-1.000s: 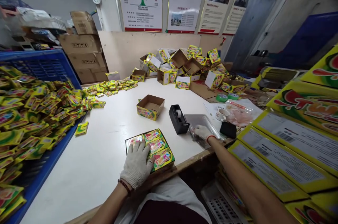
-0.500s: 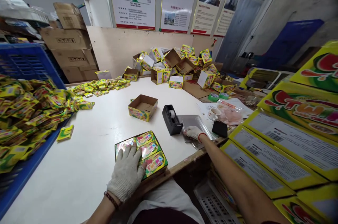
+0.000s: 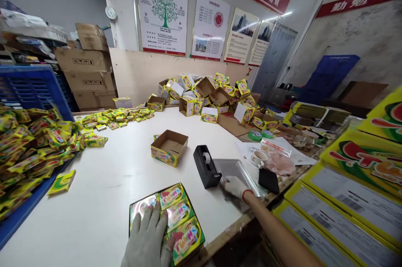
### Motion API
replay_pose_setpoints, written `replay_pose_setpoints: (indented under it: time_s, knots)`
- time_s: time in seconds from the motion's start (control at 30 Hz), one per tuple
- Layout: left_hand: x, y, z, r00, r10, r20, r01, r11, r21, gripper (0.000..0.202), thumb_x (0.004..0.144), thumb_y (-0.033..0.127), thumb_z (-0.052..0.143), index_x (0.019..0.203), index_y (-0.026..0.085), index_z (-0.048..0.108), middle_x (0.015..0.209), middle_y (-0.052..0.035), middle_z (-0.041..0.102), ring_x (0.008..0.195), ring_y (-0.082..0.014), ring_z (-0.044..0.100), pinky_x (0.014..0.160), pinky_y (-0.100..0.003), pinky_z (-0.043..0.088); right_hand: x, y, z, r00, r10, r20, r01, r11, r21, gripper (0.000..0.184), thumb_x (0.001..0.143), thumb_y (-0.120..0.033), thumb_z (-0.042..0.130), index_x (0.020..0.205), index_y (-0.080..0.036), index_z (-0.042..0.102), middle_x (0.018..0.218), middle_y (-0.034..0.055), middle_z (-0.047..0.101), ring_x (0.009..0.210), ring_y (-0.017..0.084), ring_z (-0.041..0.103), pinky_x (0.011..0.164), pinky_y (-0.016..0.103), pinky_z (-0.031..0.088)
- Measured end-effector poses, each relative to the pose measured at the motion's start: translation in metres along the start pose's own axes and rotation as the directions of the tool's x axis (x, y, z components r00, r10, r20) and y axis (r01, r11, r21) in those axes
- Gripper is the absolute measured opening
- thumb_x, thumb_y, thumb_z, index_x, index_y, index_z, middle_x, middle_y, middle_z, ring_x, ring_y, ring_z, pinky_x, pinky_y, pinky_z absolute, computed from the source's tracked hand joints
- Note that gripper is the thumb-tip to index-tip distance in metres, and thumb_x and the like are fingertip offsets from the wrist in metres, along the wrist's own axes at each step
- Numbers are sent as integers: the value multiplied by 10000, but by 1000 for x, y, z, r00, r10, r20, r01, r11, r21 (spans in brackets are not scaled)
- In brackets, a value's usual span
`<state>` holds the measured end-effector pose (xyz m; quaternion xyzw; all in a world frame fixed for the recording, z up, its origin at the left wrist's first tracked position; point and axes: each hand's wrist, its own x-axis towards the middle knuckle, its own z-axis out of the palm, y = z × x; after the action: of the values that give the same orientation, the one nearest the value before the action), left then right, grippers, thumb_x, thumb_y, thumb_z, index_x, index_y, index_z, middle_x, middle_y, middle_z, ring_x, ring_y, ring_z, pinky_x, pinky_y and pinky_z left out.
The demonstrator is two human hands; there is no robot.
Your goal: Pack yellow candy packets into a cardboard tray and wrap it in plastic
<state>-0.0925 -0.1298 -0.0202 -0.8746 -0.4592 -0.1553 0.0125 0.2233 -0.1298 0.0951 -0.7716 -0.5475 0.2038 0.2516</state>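
My left hand, in a white knit glove, lies flat with fingers spread on a shut yellow-green candy box at the near table edge. My right hand, also gloved, reaches to the right and rests on a flat metal tray beside a black tape dispenser. Its fingers are curled at the tray's near edge; what they hold, if anything, is hidden. An open empty candy box stands in the middle of the white table.
A blue crate heaped with yellow candy packets fills the left. One loose packet lies near it. More boxes pile at the back. Large yellow cartons stack at the right, with a cup and black object nearby.
The view has tilted up, so the hands and box sit lower in frame. Both hands stay put, left on the shut box, right at the tray.
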Motion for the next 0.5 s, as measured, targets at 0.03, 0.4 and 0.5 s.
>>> replay_pose_setpoints:
  time_s: [0.03, 0.4, 0.5]
  knots:
    - [1, -4, 6, 1000, 15, 5, -15, 1000, -15, 490, 887, 441, 555, 1335, 265, 643, 1444, -126, 569, 1343, -420, 503, 1076, -634, 386, 2, -2, 0, 999, -10, -36, 9, 999, -51, 250, 956, -339, 635, 1193, -259, 640, 1264, 72, 631, 1091, 236, 624, 881, 398, 564]
    - [12, -30, 0, 982, -139, -131, 81, 923, -377, 583, 904, 400, 524, 1477, 299, 479, 1497, -74, 524, 1358, -323, 522, 1084, -540, 487, -8, -15, -67, 835, -330, -440, 147, 905, -399, 189, 905, -218, 425, 804, -191, 582, 798, 121, 633, 769, 231, 588, 746, 387, 478]
    - [35, -47, -52, 893, -354, -279, 103, 762, -639, 719, 895, 541, 522, 1546, 292, 344, 1546, -77, 465, 1417, -322, 446, 1103, -524, 475, -30, -61, -83, 781, -577, -237, 539, 816, -211, 187, 876, -330, 440, 722, -238, 491, 667, 34, 544, 631, 184, 510, 618, 321, 430]
